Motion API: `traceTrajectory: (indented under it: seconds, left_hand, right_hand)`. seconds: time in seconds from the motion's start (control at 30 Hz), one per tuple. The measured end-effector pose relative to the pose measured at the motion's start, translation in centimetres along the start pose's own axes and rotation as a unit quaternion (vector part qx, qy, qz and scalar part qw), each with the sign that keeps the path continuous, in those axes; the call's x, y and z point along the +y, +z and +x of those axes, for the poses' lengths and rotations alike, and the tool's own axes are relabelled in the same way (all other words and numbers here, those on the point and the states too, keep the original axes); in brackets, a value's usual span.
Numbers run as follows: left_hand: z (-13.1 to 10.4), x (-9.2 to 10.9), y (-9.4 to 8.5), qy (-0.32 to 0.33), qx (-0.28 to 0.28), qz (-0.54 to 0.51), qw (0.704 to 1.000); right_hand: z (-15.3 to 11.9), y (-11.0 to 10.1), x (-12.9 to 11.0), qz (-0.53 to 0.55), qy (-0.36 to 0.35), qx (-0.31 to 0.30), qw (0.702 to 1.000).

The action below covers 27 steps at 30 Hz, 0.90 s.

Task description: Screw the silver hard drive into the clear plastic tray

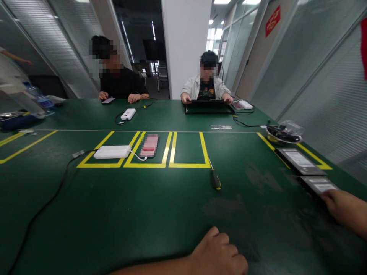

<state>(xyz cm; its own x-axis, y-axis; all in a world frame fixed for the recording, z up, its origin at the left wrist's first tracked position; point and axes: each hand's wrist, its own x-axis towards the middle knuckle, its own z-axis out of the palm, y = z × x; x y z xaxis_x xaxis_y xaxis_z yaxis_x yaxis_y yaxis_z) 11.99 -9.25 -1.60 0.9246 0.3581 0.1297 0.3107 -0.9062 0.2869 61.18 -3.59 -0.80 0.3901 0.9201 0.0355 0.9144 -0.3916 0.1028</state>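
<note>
At the right edge, my right hand (pixel 345 208) grips the near end of a hard drive (pixel 322 186), thumb on its top and the other fingers mostly hidden. Just beyond it lies a second hard drive (pixel 299 160), its white label facing up. My left hand (pixel 220 252) rests on the table at the bottom middle, fingers curled into a loose fist, with nothing seen in it. Farther up the table from that fist is a screwdriver (pixel 215 179) with a dark and yellow handle, its shaft pointing away from me.
Yellow tape (pixel 189 165) marks rectangles on the green table (pixel 129 214). A white power bank (pixel 112 152) is cabled to a pixelated phone (pixel 149 146). A bowl of dark parts (pixel 283 133) stands at right. Across sit two people, one holding a dark panel (pixel 210 107).
</note>
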Motion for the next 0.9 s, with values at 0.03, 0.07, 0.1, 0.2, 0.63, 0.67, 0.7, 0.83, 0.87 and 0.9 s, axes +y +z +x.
traceTrajectory:
  seconds: [0.03,0.07,0.1,0.2,0.63,0.67,0.7,0.83,0.87,0.9]
  left_hand:
    - [0.0,0.0,0.0,-0.001,0.000,-0.003,1.000]
    - [0.0,0.0,0.1,-0.001,0.000,-0.005,1.000]
    - [0.0,0.0,0.2,-0.002,0.001,-0.006,1.000]
    - [-0.1,0.0,0.6,-0.001,0.006,-0.005,1.000]
    - [0.0,0.0,0.7,-0.002,0.004,-0.001,1.000]
    - [0.0,0.0,0.6,-0.001,0.005,-0.001,1.000]
    - [0.0,0.0,0.6,0.000,0.006,0.000,1.000]
    - [0.0,0.0,0.7,0.000,0.010,-0.005,1.000]
    - [0.0,0.0,0.7,-0.001,0.010,-0.006,1.000]
    - [0.0,0.0,0.8,-0.001,0.011,-0.006,1.000]
  right_hand:
    - [0.1,-0.1,-0.1,0.005,-0.001,-0.010,1.000]
    - [0.3,-0.2,-0.2,0.009,0.001,-0.019,1.000]
    - [0.3,-0.3,-0.3,0.012,0.006,-0.025,1.000]
    - [0.2,-0.3,-0.4,0.013,0.023,-0.026,0.999]
    - [-0.2,-1.4,-1.2,0.022,0.029,-0.049,0.998]
    - [-0.2,-1.5,-1.3,0.022,0.027,-0.051,0.998]
    - [-0.3,-1.6,-1.4,0.024,0.026,-0.055,0.998]
    - [-0.5,-2.0,-1.7,0.025,0.033,-0.065,0.997]
    - [-0.5,-2.1,-1.7,0.025,0.033,-0.063,0.997]
    - [-0.4,-2.1,-1.7,0.026,0.032,-0.060,0.997]
